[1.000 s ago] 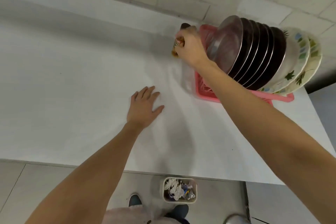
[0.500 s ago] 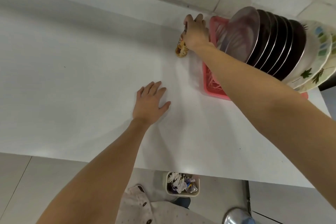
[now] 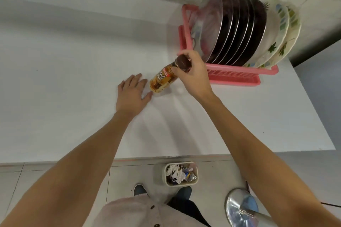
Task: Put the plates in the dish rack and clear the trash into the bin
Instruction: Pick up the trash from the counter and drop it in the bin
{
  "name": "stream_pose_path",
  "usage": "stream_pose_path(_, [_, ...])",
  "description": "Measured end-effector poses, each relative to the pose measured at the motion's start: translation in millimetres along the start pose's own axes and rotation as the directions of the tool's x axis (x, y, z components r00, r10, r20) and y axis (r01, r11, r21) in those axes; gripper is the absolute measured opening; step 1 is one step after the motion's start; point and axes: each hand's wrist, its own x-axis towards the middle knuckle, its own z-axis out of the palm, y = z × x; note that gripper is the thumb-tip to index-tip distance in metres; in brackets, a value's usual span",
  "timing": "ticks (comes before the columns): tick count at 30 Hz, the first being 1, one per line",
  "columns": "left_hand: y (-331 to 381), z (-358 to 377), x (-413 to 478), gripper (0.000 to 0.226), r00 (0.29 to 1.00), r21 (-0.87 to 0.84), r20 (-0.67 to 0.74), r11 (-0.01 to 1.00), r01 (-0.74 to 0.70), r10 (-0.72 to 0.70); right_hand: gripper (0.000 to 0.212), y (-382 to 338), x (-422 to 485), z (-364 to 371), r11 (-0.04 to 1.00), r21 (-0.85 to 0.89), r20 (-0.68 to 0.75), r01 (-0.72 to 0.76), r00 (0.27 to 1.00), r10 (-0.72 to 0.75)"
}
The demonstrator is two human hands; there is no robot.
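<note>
One bottle (image 3: 162, 79), one pink dish rack (image 3: 234, 79), one bin (image 3: 165, 175).
In the rack I count about six metal plates (image 3: 238, 29) and two or three patterned plates (image 3: 284, 29); the rims overlap too closely for me to be sure.

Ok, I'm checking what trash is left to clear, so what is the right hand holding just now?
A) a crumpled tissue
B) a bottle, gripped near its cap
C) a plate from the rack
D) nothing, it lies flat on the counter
B: the right hand grips the bottle just below its dark cap, tilted above the counter, while the left hand rests flat beside it.
</note>
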Motion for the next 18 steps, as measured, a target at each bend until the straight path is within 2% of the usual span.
stream_pose_path(4, [2, -1, -9, 0.051, 1.000, -0.074, 0.005, 0.997, 0.004, -0.004, 0.036, 11, -64, -36, 0.998, 0.013, 0.004, -0.061, 0.998, 0.060])
stream_pose_path(8, [40, -7, -50, 0.050, 0.997, -0.238, -0.027, 0.969, 0.059, -0.067, 0.037, 34, -119, -72, 0.979, 0.107, -0.027, -0.173, 0.984, 0.177])
stream_pose_path(10, [76, -16, -75, 0.047, 1.000, -0.363, -0.009, 0.931, -0.018, 0.016, 0.035, 42, -143, -86, 0.960, 0.173, -0.043, -0.221, 0.972, 0.232])
stream_pose_path(13, [128, -26, -109, 0.046, 0.981, -0.565, 0.084, 0.819, -0.099, 0.176, 0.031, 51, -177, -101, 0.920, 0.258, -0.034, -0.294, 0.949, 0.313])
stream_pose_path(15, [155, -26, -128, 0.048, 0.960, -0.593, 0.116, 0.793, -0.138, 0.253, 0.030, 57, -198, -110, 0.886, 0.327, -0.025, -0.328, 0.935, 0.355])
stream_pose_path(18, [180, -17, -153, 0.051, 0.939, -0.540, 0.178, 0.827, -0.156, 0.294, 0.029, 70, -230, -122, 0.831, 0.427, -0.012, -0.356, 0.917, 0.399])
